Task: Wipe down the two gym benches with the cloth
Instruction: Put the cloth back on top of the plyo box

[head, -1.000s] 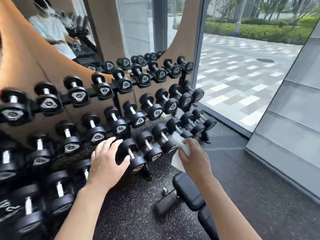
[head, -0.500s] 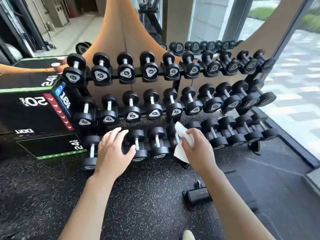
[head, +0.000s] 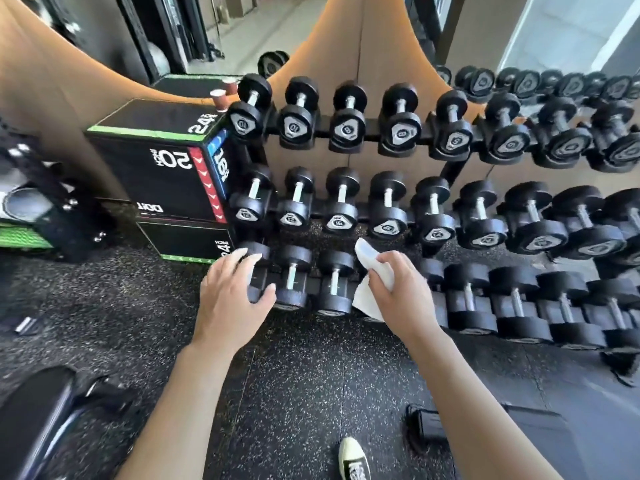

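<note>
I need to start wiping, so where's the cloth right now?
The white cloth is gripped in the right hand, centre of the head view, in front of the dumbbell rack's bottom row.

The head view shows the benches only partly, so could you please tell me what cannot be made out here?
- Left bench: blurred, cut off by the frame's edge.
- Right bench: mostly hidden behind the right forearm.
- Cloth: its middle is covered by the right hand.
- Left hand: contact with the dumbbell unclear.
</note>
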The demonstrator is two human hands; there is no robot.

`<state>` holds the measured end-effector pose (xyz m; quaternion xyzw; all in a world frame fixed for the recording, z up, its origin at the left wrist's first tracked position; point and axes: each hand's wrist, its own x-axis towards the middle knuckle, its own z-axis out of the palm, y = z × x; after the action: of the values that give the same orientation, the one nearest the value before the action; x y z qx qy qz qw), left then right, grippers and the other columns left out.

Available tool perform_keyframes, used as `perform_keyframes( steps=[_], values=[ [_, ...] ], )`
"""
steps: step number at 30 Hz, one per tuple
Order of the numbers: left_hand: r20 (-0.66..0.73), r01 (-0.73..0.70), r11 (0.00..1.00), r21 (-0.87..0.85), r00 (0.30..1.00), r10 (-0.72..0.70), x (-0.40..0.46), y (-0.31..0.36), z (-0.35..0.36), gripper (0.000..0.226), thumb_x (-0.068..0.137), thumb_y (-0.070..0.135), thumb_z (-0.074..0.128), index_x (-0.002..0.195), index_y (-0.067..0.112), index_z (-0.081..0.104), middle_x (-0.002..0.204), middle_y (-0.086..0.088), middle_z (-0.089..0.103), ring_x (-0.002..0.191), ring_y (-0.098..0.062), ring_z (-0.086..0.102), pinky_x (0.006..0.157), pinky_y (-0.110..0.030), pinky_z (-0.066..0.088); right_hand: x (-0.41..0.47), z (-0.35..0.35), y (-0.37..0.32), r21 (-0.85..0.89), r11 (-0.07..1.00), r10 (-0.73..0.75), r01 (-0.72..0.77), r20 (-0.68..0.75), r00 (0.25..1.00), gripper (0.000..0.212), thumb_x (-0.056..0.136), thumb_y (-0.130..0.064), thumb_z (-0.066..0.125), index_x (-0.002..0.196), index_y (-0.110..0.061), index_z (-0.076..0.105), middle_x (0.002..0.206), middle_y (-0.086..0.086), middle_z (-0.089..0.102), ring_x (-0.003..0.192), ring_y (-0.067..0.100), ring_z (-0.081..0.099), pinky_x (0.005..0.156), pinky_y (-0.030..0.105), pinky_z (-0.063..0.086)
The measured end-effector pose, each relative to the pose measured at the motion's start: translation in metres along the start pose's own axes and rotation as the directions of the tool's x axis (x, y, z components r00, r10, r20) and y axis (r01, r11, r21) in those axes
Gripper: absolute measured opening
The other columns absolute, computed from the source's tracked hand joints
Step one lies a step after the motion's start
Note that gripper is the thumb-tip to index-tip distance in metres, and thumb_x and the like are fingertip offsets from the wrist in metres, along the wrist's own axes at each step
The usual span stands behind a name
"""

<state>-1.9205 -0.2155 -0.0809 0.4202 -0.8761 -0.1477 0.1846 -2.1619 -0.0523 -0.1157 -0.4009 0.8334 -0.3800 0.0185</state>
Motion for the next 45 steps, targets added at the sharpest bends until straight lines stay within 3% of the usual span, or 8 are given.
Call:
perform_keyframes(
  steps=[4, 7, 11, 19, 24, 34, 38, 45],
  values=[
    [-0.039, 0.048, 0.998, 0.030, 0.998, -0.047, 0.038, -0.005, 0.003, 0.057, 0.094, 0.041, 0.066, 0.146, 0.019, 0.057, 0.156, -0.002, 0.048, 0.145, -0.026, 0.037, 0.122, -0.051, 0.034, 0.051, 0.017, 0.006, 0.030, 0.999, -0.017, 0.016, 0.036, 0.999, 0.020, 0.097, -0.041, 0.055, 0.116, -0.034, 0.051, 0.112, -0.025, 0.052, 0.080, -0.011, 0.054, 0.060, 0.018, 0.039],
    [-0.077, 0.079, 0.996, 0.053, 0.994, -0.074, 0.060, -0.011, 0.004, 0.057, 0.095, 0.040, 0.066, 0.146, 0.020, 0.057, 0.156, -0.001, 0.048, 0.143, -0.023, 0.037, 0.120, -0.050, 0.035, 0.090, 0.034, 0.007, 0.073, 0.997, -0.046, 0.041, 0.072, 0.996, 0.021, 0.098, -0.041, 0.055, 0.116, -0.033, 0.052, 0.114, -0.021, 0.055, 0.077, -0.002, 0.054, 0.063, 0.028, 0.040],
    [-0.114, 0.177, 0.981, 0.082, 0.979, -0.167, 0.075, -0.028, -0.007, 0.058, 0.095, 0.043, 0.065, 0.148, 0.021, 0.055, 0.157, 0.001, 0.046, 0.144, -0.023, 0.036, 0.121, -0.051, 0.035, 0.136, 0.066, -0.007, 0.127, 0.985, -0.129, 0.114, 0.118, 0.985, 0.021, 0.098, -0.041, 0.055, 0.117, -0.030, 0.053, 0.116, -0.017, 0.058, 0.081, 0.005, 0.055, 0.069, 0.029, 0.042],
    [-0.218, 0.408, 0.907, 0.105, 0.899, -0.379, 0.070, -0.102, -0.047, 0.057, 0.097, 0.044, 0.064, 0.149, 0.025, 0.053, 0.160, 0.003, 0.042, 0.148, -0.025, 0.034, 0.123, -0.051, 0.032, 0.188, 0.156, -0.085, 0.255, 0.940, -0.290, 0.227, 0.248, 0.924, 0.020, 0.098, -0.041, 0.057, 0.116, -0.035, 0.051, 0.104, -0.020, 0.052, 0.081, -0.001, 0.043, 0.073, 0.029, 0.038],
    [-0.249, 0.495, 0.865, 0.080, 0.851, -0.463, 0.070, -0.166, -0.062, 0.057, 0.098, 0.046, 0.063, 0.150, 0.026, 0.052, 0.162, 0.003, 0.041, 0.150, -0.024, 0.031, 0.125, -0.050, 0.028, 0.201, 0.218, -0.137, 0.292, 0.918, -0.356, 0.268, 0.308, 0.882, 0.020, 0.098, -0.040, 0.056, 0.117, -0.033, 0.053, 0.113, -0.016, 0.058, 0.089, 0.000, 0.048, 0.079, 0.027, 0.039],
    [-0.221, 0.468, 0.884, 0.002, 0.862, -0.456, 0.106, -0.350, -0.104, 0.055, 0.098, 0.044, 0.064, 0.149, 0.027, 0.054, 0.158, 0.007, 0.042, 0.147, -0.018, 0.030, 0.124, -0.049, 0.031, 0.207, 0.362, -0.264, 0.249, 0.945, -0.296, 0.213, 0.375, 0.878, 0.019, 0.095, -0.044, 0.057, 0.103, -0.052, 0.042, 0.096, -0.022, 0.056, 0.075, 0.003, 0.050, 0.071, 0.030, 0.040],
    [-0.205, 0.457, 0.889, 0.036, 0.874, -0.441, 0.122, -0.423, -0.131, 0.055, 0.097, 0.042, 0.066, 0.148, 0.024, 0.055, 0.156, 0.004, 0.045, 0.146, -0.022, 0.035, 0.122, -0.051, 0.034, 0.210, 0.410, -0.326, 0.231, 0.953, -0.277, 0.195, 0.410, 0.869, 0.016, 0.095, -0.046, 0.056, 0.106, -0.050, 0.045, 0.102, -0.019, 0.061, 0.086, -0.010, 0.054, 0.072, 0.029, 0.040],
    [-0.198, 0.477, 0.879, 0.009, 0.862, -0.466, 0.135, -0.502, -0.155, 0.056, 0.097, 0.045, 0.064, 0.148, 0.024, 0.054, 0.158, 0.004, 0.044, 0.147, -0.021, 0.033, 0.120, -0.052, 0.034, 0.215, 0.465, -0.399, 0.227, 0.951, -0.294, 0.211, 0.447, 0.845, 0.018, 0.097, -0.040, 0.060, 0.113, -0.038, 0.053, 0.107, -0.016, 0.062, 0.093, 0.008, 0.058, 0.078, 0.030, 0.042]
  ],
)
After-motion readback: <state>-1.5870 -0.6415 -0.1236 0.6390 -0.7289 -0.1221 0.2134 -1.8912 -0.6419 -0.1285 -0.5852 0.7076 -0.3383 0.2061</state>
